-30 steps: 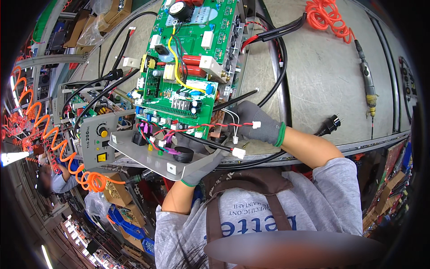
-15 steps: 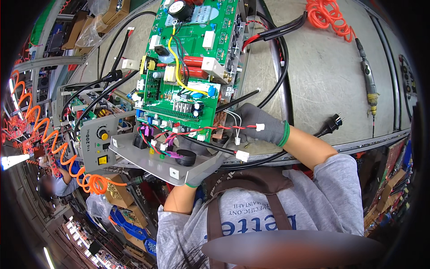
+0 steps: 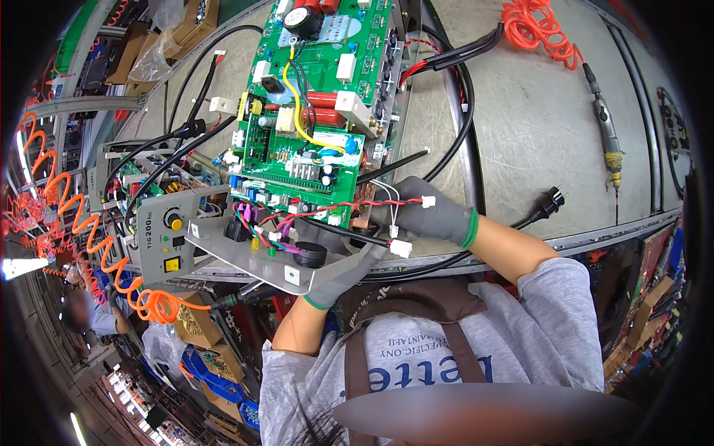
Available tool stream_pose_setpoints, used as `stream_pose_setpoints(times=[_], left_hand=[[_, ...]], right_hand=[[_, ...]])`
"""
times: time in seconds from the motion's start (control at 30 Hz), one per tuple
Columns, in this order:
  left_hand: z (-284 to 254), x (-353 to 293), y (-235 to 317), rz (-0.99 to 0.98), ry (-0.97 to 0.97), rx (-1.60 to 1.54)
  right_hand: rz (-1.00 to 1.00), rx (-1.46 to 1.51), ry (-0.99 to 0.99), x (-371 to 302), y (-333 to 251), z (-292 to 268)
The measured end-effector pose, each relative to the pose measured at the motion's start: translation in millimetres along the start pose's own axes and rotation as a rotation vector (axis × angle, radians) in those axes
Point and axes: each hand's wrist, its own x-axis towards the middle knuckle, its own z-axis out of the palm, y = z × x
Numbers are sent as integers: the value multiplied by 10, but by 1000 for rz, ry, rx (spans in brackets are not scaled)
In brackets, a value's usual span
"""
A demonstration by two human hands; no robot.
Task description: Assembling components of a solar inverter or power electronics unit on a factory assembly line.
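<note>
A green circuit board (image 3: pixel 327 74) crowded with parts stands on the workbench in front of me. At its near end is a grey metal panel (image 3: pixel 260 260) with a black round part (image 3: pixel 309 255) and purple-sleeved wires on it. My left hand (image 3: pixel 346 281), in a grey glove with green cuff, reaches up behind the panel's right edge; its fingers are largely hidden. My right hand (image 3: pixel 431 214), gloved alike, is at the board's near right corner, its fingertips hidden behind wires. Close by hang a red twisted wire (image 3: pixel 372 202) and a white connector (image 3: pixel 401 248) on a black cable.
Left of the panel stands another unit's grey front plate (image 3: pixel 167 234) with a knob. A black power plug (image 3: pixel 549 202) lies at the bench's front edge. To the right, a power screwdriver (image 3: pixel 611 141) hangs from a coiled orange hose (image 3: pixel 539 33). Another orange coil (image 3: pixel 74 215) hangs left.
The near panel has tilted slightly, its lower edge moving up. The red wire's connector has shifted up a little. Both hands stay in nearly the same place, with small movements.
</note>
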Motion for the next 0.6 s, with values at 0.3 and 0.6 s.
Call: stream_pose_setpoints(times=[0.3,0.6], left_hand=[[67,-96,-283,-98,-1,-26],[-20,-14,-195,125,12,276]], right_hand=[[91,48,-41,26,-25,-15],[292,83,-62,-20,-174,-2]])
